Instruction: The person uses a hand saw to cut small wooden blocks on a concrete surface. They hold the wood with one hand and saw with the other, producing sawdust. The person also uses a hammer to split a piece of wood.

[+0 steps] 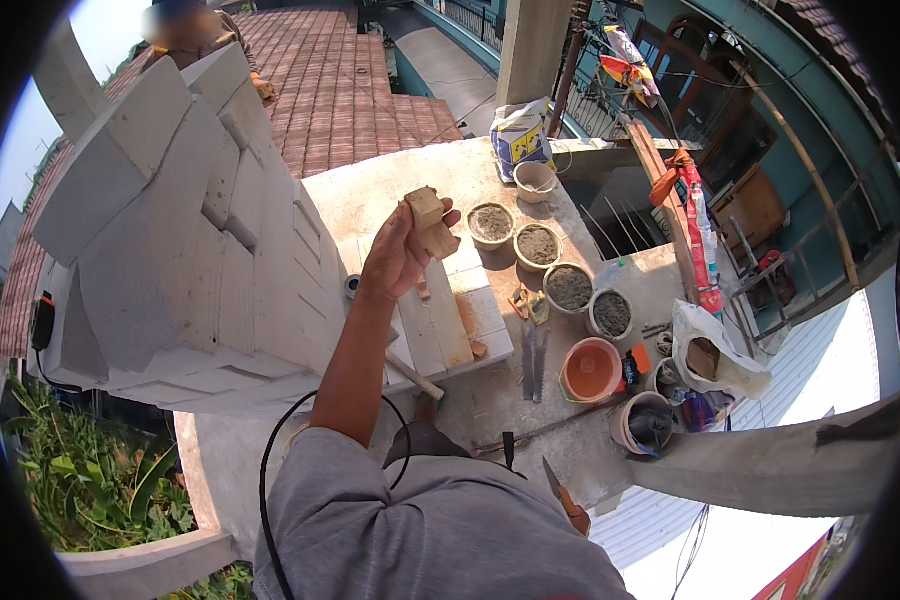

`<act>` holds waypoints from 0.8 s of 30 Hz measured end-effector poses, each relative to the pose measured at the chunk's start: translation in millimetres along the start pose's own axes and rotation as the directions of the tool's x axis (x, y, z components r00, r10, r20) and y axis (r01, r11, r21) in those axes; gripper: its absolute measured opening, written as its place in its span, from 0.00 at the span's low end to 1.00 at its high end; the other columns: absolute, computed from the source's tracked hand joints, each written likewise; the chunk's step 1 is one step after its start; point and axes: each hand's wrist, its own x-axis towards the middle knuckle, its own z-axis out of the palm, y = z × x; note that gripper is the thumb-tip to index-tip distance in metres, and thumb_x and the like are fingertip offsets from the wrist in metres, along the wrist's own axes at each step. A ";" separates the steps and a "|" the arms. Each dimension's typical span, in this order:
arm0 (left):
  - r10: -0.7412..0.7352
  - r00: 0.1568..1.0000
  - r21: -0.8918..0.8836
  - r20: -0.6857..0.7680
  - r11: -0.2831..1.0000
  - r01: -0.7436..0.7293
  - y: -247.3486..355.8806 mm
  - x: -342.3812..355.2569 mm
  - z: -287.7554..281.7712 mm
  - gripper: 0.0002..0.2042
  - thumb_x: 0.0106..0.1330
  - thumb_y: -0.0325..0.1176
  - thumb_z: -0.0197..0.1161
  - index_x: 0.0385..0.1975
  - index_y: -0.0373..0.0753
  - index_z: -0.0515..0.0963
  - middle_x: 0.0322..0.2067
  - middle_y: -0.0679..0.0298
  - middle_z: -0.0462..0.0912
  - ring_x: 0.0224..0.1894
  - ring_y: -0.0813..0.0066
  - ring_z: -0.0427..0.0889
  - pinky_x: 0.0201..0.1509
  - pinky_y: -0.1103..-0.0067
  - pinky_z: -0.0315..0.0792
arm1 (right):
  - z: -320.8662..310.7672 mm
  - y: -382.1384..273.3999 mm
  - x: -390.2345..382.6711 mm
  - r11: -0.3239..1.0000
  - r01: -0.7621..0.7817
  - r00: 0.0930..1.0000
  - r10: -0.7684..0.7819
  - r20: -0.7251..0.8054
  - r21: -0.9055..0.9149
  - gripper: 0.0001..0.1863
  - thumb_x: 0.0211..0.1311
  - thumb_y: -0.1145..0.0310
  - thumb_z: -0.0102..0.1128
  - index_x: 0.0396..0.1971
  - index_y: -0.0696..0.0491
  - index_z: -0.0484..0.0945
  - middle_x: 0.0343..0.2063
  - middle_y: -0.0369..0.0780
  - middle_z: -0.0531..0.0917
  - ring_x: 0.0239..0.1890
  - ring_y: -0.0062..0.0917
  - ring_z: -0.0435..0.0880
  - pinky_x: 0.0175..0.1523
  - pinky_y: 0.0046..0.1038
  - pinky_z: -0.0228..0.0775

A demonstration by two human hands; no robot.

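Observation:
My left hand (398,255) is raised in front of me and is closed around a small tan block (430,222), held upright above a row of white blocks (448,320) lying on the concrete slab. Left of the hand rises a large angular form built of white lightweight blocks (180,230). My right hand is hidden. A thin blade with an orange-brown handle (566,496) pokes out beside my grey shirt at the lower right.
Several bowls of grey sand or cement (538,245) stand in a curve right of the blocks, with an orange bucket (590,370), a bag (518,135), flat tools (533,350) and a hammer (415,378). An opening with rebar (620,215) is beyond. Another person (195,30) is on the tiled roof.

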 end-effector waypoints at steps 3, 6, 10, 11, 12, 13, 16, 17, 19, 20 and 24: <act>0.015 0.998 -0.143 0.062 0.990 -0.006 15.9 5.2 33.6 0.26 0.87 0.48 0.47 0.74 0.37 0.64 0.64 0.51 0.78 0.62 0.60 0.83 0.63 0.60 0.83 | 2.4 21.7 -0.9 0.994 -0.101 0.995 0.102 0.002 -0.044 0.13 0.55 0.63 0.66 0.35 0.55 0.85 0.32 0.54 0.88 0.41 0.55 0.89 0.45 0.51 0.77; -0.014 0.991 -0.214 0.137 0.976 0.044 31.9 -0.3 58.3 0.25 0.84 0.45 0.52 0.73 0.37 0.65 0.62 0.54 0.77 0.55 0.62 0.84 0.58 0.64 0.83 | 6.2 23.6 13.3 0.994 -0.103 0.995 0.104 0.006 -0.043 0.13 0.55 0.63 0.66 0.35 0.55 0.85 0.32 0.54 0.88 0.41 0.55 0.89 0.45 0.51 0.77; -0.012 0.973 0.136 0.232 0.991 -0.020 50.0 -7.5 60.8 0.27 0.72 0.39 0.70 0.67 0.38 0.69 0.57 0.60 0.75 0.45 0.69 0.82 0.50 0.73 0.82 | 8.4 21.6 24.1 1.000 -0.028 1.000 0.028 -0.001 0.004 0.13 0.55 0.62 0.66 0.35 0.55 0.85 0.32 0.54 0.88 0.41 0.54 0.89 0.45 0.51 0.77; 0.010 0.967 0.314 0.255 0.945 -0.092 55.2 -10.3 58.9 0.29 0.68 0.38 0.75 0.65 0.39 0.70 0.55 0.62 0.75 0.43 0.71 0.81 0.47 0.75 0.81 | 9.2 20.0 26.6 1.000 -0.009 1.000 0.009 0.004 0.011 0.13 0.55 0.62 0.67 0.35 0.55 0.85 0.32 0.54 0.88 0.41 0.54 0.89 0.45 0.51 0.77; -0.050 0.976 0.464 0.214 0.884 -0.056 64.0 -12.5 69.7 0.29 0.59 0.32 0.82 0.58 0.41 0.72 0.51 0.66 0.75 0.42 0.78 0.80 0.43 0.80 0.81 | 8.0 20.4 26.5 1.000 -0.001 1.000 0.001 -0.001 0.014 0.13 0.55 0.62 0.67 0.35 0.55 0.85 0.32 0.54 0.88 0.41 0.54 0.89 0.45 0.51 0.77; -0.020 0.987 0.680 0.161 0.727 -0.096 67.4 -10.9 69.7 0.28 0.60 0.32 0.82 0.57 0.41 0.73 0.50 0.66 0.75 0.41 0.80 0.80 0.42 0.81 0.81 | 6.7 19.1 29.5 1.000 0.013 1.000 -0.013 -0.005 0.019 0.13 0.55 0.62 0.67 0.35 0.55 0.85 0.32 0.54 0.88 0.41 0.54 0.89 0.45 0.50 0.77; 0.037 0.995 0.955 -0.089 0.286 0.075 77.4 -9.2 59.2 0.25 0.63 0.33 0.81 0.55 0.43 0.73 0.45 0.69 0.75 0.41 0.84 0.79 0.44 0.81 0.83 | 3.3 12.9 34.8 0.998 0.067 0.998 -0.067 -0.005 0.021 0.13 0.55 0.62 0.67 0.35 0.56 0.85 0.32 0.53 0.88 0.41 0.54 0.89 0.45 0.50 0.77; 0.068 0.975 0.929 -0.211 0.323 0.179 82.4 -8.4 65.6 0.22 0.66 0.34 0.79 0.54 0.42 0.74 0.47 0.68 0.78 0.44 0.83 0.81 0.47 0.80 0.84 | 2.4 9.1 34.5 0.997 0.078 0.997 -0.078 -0.004 0.020 0.13 0.55 0.62 0.67 0.35 0.56 0.85 0.31 0.53 0.88 0.41 0.54 0.89 0.45 0.50 0.77; 0.154 0.978 0.870 -0.144 0.491 0.051 98.1 -4.7 18.8 0.18 0.71 0.33 0.75 0.55 0.42 0.75 0.51 0.65 0.81 0.49 0.78 0.85 0.49 0.77 0.86 | 3.6 -7.6 40.8 0.994 0.110 0.994 -0.110 0.014 0.028 0.13 0.55 0.62 0.67 0.36 0.56 0.85 0.31 0.53 0.88 0.41 0.53 0.89 0.45 0.50 0.77; 0.134 0.980 0.803 -0.148 0.595 0.040 107.0 0.3 6.8 0.17 0.72 0.33 0.73 0.56 0.41 0.76 0.53 0.63 0.81 0.52 0.74 0.86 0.52 0.76 0.86 | 3.1 -19.3 51.6 0.992 0.124 0.992 -0.124 0.009 0.030 0.13 0.55 0.62 0.67 0.36 0.56 0.85 0.31 0.53 0.88 0.41 0.53 0.89 0.45 0.50 0.77; 0.070 0.980 0.651 -0.184 0.756 0.069 124.4 11.5 -40.9 0.18 0.74 0.35 0.70 0.60 0.41 0.76 0.56 0.60 0.82 0.57 0.66 0.87 0.60 0.72 0.84 | 11.0 -49.6 57.5 0.992 0.127 0.992 -0.127 0.002 0.019 0.13 0.55 0.62 0.67 0.36 0.56 0.86 0.31 0.53 0.88 0.41 0.53 0.90 0.45 0.50 0.77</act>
